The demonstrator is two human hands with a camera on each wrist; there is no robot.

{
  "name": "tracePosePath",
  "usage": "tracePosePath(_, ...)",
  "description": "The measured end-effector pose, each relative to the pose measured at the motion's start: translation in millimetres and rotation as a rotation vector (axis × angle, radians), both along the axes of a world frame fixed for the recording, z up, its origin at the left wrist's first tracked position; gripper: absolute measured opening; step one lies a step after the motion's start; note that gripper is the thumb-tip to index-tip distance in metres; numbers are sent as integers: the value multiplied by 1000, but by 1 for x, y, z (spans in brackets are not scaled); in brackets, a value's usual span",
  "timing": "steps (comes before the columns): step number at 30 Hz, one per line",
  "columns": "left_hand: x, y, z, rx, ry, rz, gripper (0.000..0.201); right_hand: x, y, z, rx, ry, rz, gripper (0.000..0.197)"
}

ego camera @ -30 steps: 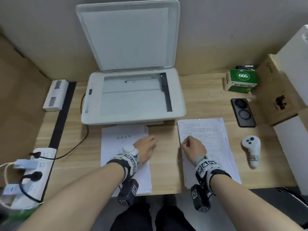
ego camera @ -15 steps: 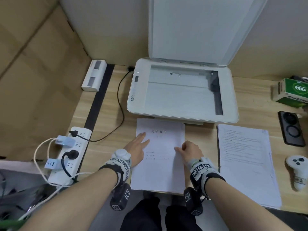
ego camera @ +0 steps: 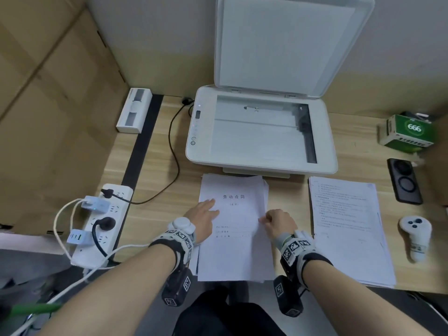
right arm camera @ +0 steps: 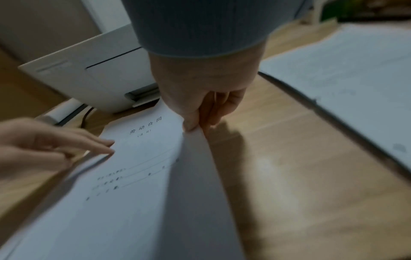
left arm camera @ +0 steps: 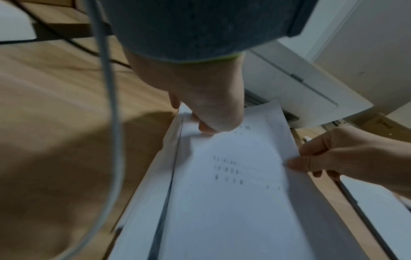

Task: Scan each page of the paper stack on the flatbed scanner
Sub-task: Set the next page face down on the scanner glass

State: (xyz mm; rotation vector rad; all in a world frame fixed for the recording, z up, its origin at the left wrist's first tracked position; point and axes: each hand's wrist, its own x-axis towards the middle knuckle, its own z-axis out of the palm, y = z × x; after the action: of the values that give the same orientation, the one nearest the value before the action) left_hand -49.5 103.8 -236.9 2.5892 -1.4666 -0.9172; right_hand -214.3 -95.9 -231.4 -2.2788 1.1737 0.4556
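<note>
While flat — right hand (ego camera: 278,223) pinching top page (ego camera: 238,214)

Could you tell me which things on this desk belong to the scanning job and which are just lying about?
In the job:
scanner, lid up
left paper stack
right paper stack
left hand
right hand

Lying about:
green box
phone
white controller
power strip

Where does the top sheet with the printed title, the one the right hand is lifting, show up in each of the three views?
Head: top sheet lies lower centre, in front of the scanner, between both hands.
Left wrist: the sheet runs from centre to the bottom edge, and the right hand pinches its right edge.
Right wrist: the sheet fills the lower left.
Shared landmark: the scanner's front edge behind the sheet.
</note>
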Motion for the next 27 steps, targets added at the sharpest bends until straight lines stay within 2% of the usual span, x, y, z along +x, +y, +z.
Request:
tracePosePath(4, 2, -17, 36, 46, -56, -33, 30, 0, -6, 31, -78, 85, 134, 26)
tracePosePath(7, 11, -33, 51, 27, -18, -14, 35, 8, -14, 51, -95, 78, 238, 17)
tracePosePath(9, 19, -47, 72, -53, -9, -46, 32, 16, -24, 75, -133, 21, 271, 17)
tracePosePath(12, 31, -66, 108, -227, -58, -149, 32, 36, -43, 112, -243, -113, 232, 23)
tracePosePath(16, 48, -83, 134, -447, -96, -267, 36, 68, -67, 149, -293, -263, 232, 13)
tracePosePath(18, 55, -90, 137, -475, -130, -287, 42, 82, -75, 160, -291, -354, 244, 16)
tracePosePath(21, 64, -95, 131, -323, -164, -256, 50, 103, -79, 162, -238, -461, 243, 36)
tracePosePath(24, 68, -91, 114, -183, -165, -174, 55, 104, -82, 145, -175, -343, 238, 61)
tracePosePath(27, 73, -98, 107, -204, -201, -84, 56, 92, -97, 117, -248, -98, 243, 67)
